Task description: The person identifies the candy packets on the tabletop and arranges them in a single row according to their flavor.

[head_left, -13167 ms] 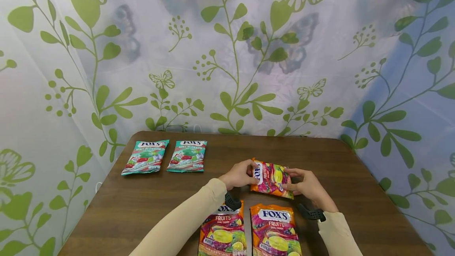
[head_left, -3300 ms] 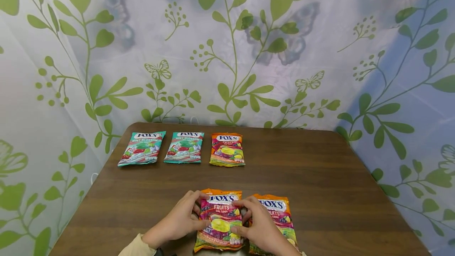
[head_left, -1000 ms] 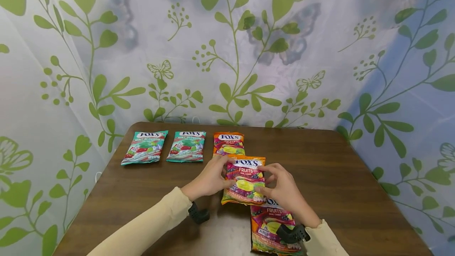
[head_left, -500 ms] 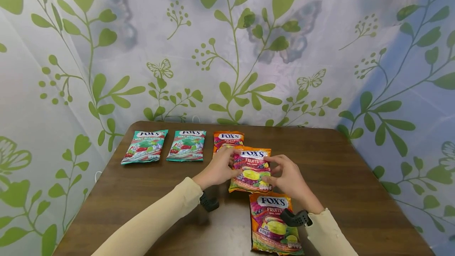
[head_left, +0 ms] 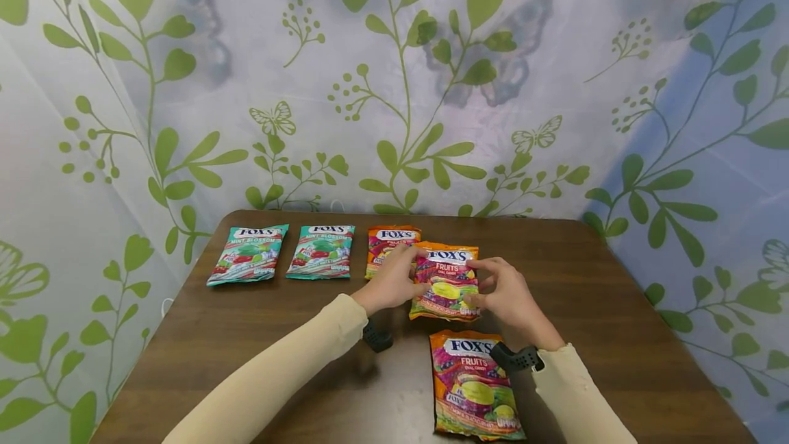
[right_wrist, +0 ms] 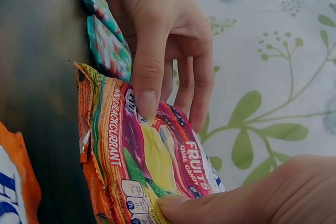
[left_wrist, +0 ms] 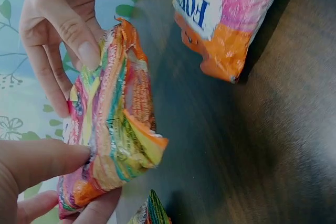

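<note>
Both hands grip one orange and purple Fox's Fruits candy bag (head_left: pixel 445 282) by its sides. In the head view my left hand (head_left: pixel 394 279) holds its left edge, and my right hand (head_left: pixel 508 297) holds its right edge. Seen from the left wrist, the candy bag (left_wrist: pixel 113 124) is tilted off the dark table, thumbs on its front. In the right wrist view, the printed front of the bag (right_wrist: pixel 152 145) faces the camera. A second Fruits bag (head_left: pixel 381 242) lies behind my left hand, which partly covers it. A third Fruits bag (head_left: pixel 474 389) lies nearer, by my right wrist.
Two teal Mint Blossom candy bags (head_left: pixel 248 255) (head_left: pixel 320 253) lie at the back left of the brown wooden table (head_left: pixel 277 334). A leaf-patterned curtain (head_left: pixel 394 88) hangs right behind the table's back edge.
Since a second ago, both hands have carried the gripped candy bag back and to the right, off the nearest Fruits bag's top. Earlier, that bag lay at the front left of the nearest one.
</note>
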The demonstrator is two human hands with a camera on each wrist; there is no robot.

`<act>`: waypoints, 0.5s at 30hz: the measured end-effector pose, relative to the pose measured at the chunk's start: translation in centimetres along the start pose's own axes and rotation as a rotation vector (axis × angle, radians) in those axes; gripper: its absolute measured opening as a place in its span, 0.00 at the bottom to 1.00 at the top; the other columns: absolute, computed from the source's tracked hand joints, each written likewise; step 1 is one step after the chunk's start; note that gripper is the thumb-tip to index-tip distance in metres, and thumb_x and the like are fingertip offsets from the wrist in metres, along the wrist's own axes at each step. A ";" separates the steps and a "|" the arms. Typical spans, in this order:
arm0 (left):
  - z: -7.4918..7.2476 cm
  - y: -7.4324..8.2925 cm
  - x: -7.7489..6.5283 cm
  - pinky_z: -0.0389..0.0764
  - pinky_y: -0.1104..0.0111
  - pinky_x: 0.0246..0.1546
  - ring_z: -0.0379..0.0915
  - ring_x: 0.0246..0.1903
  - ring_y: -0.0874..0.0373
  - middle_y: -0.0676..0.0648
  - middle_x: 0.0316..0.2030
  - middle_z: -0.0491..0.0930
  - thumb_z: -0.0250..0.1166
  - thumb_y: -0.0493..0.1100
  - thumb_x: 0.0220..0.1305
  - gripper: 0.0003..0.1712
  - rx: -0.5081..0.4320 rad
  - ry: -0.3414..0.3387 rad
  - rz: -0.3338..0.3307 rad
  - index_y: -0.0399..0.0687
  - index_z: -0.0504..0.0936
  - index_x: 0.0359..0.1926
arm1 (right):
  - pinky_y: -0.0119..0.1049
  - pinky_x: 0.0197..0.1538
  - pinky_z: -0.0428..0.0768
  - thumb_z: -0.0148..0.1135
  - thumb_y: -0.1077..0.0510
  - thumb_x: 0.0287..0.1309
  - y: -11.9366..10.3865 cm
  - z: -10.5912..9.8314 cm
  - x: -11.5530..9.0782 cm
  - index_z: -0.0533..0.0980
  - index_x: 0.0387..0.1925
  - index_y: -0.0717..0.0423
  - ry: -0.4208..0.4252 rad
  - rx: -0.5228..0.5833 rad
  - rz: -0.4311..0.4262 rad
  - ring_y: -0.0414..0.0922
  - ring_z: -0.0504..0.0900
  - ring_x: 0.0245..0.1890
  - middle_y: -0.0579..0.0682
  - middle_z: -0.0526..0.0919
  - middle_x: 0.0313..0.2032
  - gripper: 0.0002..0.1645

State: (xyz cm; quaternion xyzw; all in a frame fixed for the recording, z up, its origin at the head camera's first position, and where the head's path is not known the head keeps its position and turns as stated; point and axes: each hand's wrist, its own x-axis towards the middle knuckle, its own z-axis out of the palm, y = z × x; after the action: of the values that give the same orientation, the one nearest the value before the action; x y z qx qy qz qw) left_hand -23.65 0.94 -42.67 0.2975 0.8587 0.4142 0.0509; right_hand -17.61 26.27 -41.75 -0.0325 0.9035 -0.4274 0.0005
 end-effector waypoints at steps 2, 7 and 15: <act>0.1 0.0 0.5 0.82 0.64 0.44 0.75 0.45 0.49 0.36 0.59 0.73 0.78 0.39 0.69 0.35 0.006 0.004 -0.004 0.34 0.76 0.72 | 0.46 0.43 0.90 0.81 0.67 0.60 0.2 -0.3 0.3 0.78 0.71 0.64 0.005 -0.010 -0.005 0.59 0.84 0.52 0.66 0.72 0.70 0.38; 0.5 0.0 1.8 0.80 0.64 0.44 0.72 0.45 0.52 0.36 0.60 0.72 0.78 0.39 0.70 0.36 0.032 0.000 -0.024 0.35 0.75 0.73 | 0.50 0.49 0.89 0.80 0.67 0.61 0.6 -0.9 1.2 0.76 0.73 0.65 -0.002 -0.019 0.001 0.64 0.82 0.57 0.67 0.70 0.71 0.40; 1.2 0.1 3.4 0.81 0.56 0.57 0.71 0.55 0.44 0.35 0.64 0.69 0.76 0.40 0.72 0.37 0.056 -0.009 -0.053 0.35 0.74 0.75 | 0.51 0.50 0.89 0.79 0.69 0.60 1.4 -1.2 2.4 0.73 0.74 0.67 -0.010 -0.017 0.028 0.64 0.82 0.56 0.69 0.68 0.73 0.42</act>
State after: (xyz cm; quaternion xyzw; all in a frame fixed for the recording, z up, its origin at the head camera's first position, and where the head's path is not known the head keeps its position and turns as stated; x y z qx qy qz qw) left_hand -26.02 3.73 -42.88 0.2778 0.8772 0.3873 0.0577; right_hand -20.12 27.92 -42.00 -0.0219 0.9075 -0.4193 0.0109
